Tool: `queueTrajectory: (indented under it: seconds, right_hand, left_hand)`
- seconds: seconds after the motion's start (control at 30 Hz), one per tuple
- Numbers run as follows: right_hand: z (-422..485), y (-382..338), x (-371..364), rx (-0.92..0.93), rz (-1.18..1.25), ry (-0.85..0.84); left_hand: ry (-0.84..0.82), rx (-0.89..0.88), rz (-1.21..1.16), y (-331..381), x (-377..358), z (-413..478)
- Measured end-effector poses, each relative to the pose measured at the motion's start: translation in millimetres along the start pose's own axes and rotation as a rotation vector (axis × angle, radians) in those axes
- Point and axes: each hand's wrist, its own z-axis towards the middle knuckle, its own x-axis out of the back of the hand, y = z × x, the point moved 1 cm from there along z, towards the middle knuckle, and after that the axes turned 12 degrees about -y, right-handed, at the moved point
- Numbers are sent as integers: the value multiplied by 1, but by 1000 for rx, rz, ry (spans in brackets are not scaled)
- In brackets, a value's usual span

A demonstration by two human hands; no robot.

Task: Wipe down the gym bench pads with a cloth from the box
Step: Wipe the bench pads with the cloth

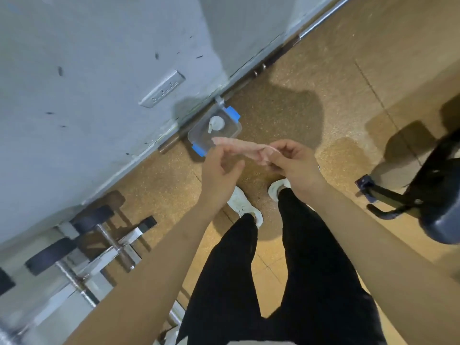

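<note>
A pale pink cloth [245, 148] stretches between my two hands above the floor. My right hand [291, 161] pinches its right end. My left hand [220, 170] is at its left end with fingers loosely curled; its grip on the cloth is unclear. Just beyond the hands, a clear plastic box [234, 130] with blue clips sits on the floor against the wall, with a white spray bottle [216, 123] inside. The dark padded gym bench [440, 220] stands at the right edge, partly cut off.
A grey wall [99, 70] with a socket strip [163, 88] fills the upper left. A barbell [321, 23] lies along its base. A metal rack with dark weight plates [74, 247] stands lower left. My legs and white shoes stand on the tan speckled floor [323, 95].
</note>
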Motion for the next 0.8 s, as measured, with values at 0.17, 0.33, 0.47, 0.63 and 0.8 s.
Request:
queueTrajectory:
  seconds: [0.17, 0.33, 0.47, 0.63, 0.8]
  right_hand:
    - [-71, -59, 31, -10, 84, 113]
    - [-137, -121, 85, 33, 125, 201]
    - [-181, -169, 136, 95, 142, 239]
    - [-221, -207, 203, 230, 102, 442]
    - [-242, -213, 253, 247, 247, 592]
  left_hand:
    - [-317, -101, 165, 92, -34, -37]
    - [-384, -172, 247, 180, -84, -33]
    - [-465, -228, 312, 253, -132, -20]
    - [-582, -304, 392, 313, -173, 5]
    - [-754, -315, 348, 364, -194, 23]
